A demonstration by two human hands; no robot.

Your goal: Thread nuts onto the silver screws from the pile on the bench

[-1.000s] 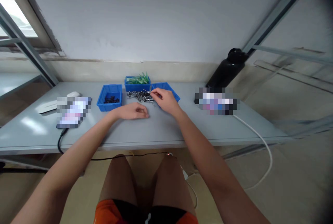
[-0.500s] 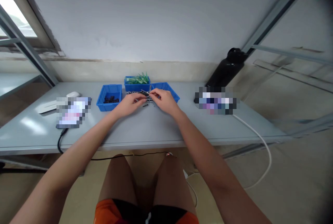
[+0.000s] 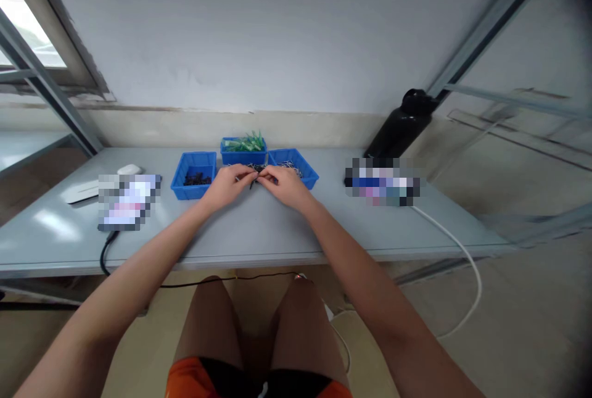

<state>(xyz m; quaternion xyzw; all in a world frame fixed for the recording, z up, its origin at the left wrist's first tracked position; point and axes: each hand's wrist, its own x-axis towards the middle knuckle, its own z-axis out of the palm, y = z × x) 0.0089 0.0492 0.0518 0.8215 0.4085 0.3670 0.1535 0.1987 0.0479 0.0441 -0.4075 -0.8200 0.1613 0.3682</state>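
My left hand (image 3: 228,184) and my right hand (image 3: 283,184) meet at their fingertips over a pile of small dark and silver pieces (image 3: 259,168) on the table. Both are closed in a pinch, and what they grip is too small to name. To the left, a blue bin (image 3: 179,191) contains small dark brown parts (image 3: 197,179). Behind the hands, another blue bin (image 3: 244,157) holds green strips (image 3: 247,142). The blue bin at the right (image 3: 309,177) has thin silvery pieces (image 3: 290,166) inside and is partly covered by my right hand.
A phone (image 3: 129,202) with a black cable and a white case (image 3: 129,169) are at the left of the table (image 3: 259,240). At the right are a black bottle (image 3: 401,129) and a blurred-out device (image 3: 382,183) with a white cable. A wall stands behind.
My right hand has shifted slightly left and down, and its fingertips now meet those of my left hand. More of the right bin's contents show.
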